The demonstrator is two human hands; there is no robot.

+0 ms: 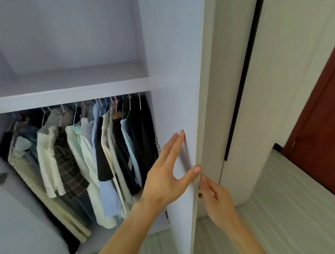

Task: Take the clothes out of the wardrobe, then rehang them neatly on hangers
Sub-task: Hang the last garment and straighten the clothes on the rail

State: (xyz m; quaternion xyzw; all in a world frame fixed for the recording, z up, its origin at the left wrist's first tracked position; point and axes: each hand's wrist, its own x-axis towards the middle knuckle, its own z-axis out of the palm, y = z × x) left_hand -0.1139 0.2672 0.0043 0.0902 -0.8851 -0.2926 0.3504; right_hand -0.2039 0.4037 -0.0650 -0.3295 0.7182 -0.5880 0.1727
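Left hand (pixel 165 177) flat on the wardrobe door (pixel 171 69), right hand (pixel 217 199) gripping its edge (clothes (pixel 83 159) all hanging inside, none out).

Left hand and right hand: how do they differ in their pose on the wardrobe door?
The left hand lies flat with straight, spread fingers on the inner face of the door; the right hand curls its fingers round the door's edge. The left hand reaches higher; the right hand sits lower, on the outer side. Both touch the same door.
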